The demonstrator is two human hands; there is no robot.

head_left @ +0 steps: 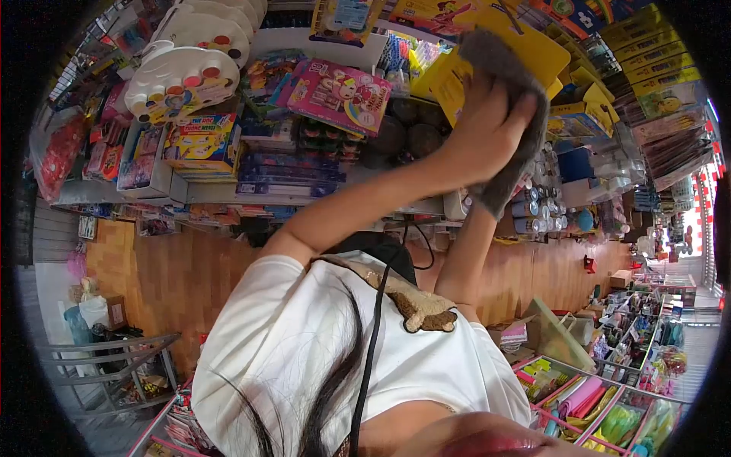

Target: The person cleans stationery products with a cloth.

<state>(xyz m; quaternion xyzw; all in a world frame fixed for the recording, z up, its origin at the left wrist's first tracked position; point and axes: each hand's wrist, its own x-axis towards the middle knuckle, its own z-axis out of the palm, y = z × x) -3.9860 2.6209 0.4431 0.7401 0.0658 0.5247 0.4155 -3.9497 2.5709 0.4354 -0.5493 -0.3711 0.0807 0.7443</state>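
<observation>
A grey fabric glove (509, 183) covers my right hand (525, 90) from the wrist up, in front of the shelves at upper right. My left arm reaches across my chest, and my left hand (491, 126) is closed on the glove, its fingers curled over the fabric. The right fingers are hidden under the grey cloth. Right behind both hands is a yellow package (560, 57), partly covered by them.
Shelves ahead hold a pink box (343, 95), white paint palettes (183, 84), a crayon box (202, 141) and small jars (537, 206). Wooden floor (179, 274) shows below. Bins of goods (579, 400) stand at lower right, a grey metal rack (114, 358) at lower left.
</observation>
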